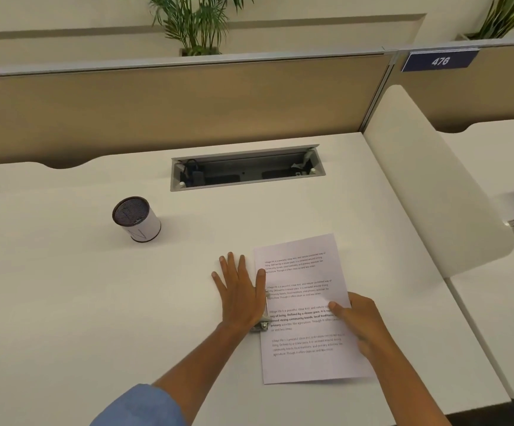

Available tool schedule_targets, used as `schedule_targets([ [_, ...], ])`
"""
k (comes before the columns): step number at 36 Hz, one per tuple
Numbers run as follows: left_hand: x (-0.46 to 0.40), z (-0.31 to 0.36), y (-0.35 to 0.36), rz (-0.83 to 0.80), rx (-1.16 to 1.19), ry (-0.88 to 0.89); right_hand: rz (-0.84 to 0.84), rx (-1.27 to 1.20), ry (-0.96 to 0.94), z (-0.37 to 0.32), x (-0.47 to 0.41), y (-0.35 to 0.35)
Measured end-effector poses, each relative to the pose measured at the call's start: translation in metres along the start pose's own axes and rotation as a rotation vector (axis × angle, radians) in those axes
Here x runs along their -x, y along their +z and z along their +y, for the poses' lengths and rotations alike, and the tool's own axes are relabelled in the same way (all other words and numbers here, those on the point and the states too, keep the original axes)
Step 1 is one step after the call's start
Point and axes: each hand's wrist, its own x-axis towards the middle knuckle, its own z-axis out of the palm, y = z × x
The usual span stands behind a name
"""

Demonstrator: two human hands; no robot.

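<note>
A printed sheet of paper (305, 305) lies on the white desk (96, 302), its left edge slid into a metal hole punch (263, 324). My left hand (240, 290) lies flat on top of the punch with straight, spread fingers, covering most of it. My right hand (360, 321) holds the sheet's right edge, thumb on top of the page and fingers curled beneath.
A mesh pen cup (136, 218) wrapped in white paper stands at the left. An open cable tray (246, 170) is set into the desk at the back. A white divider (427, 186) bounds the right side; a tan partition (157, 112) stands behind.
</note>
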Motion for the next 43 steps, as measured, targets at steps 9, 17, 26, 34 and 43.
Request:
schedule_targets([
  [9, 0.0, -0.004, 0.004, 0.034, -0.105, 0.013, -0.008, 0.022, 0.026, 0.001, -0.004, 0.003],
  [17, -0.001, -0.01, 0.008, 0.051, -0.198, 0.018, -0.001, 0.061, 0.063, 0.003, -0.013, 0.003],
  [26, -0.001, -0.015, 0.009, 0.088, -0.288, 0.052, -0.021, 0.068, 0.113, 0.002, -0.025, 0.001],
  [34, -0.003, -0.015, 0.009, 0.062, -0.315, 0.043, -0.05, 0.061, 0.159, 0.004, -0.034, -0.002],
  [43, -0.003, -0.016, 0.009, 0.062, -0.318, 0.045, -0.078, 0.078, 0.191, 0.011, -0.042, -0.006],
])
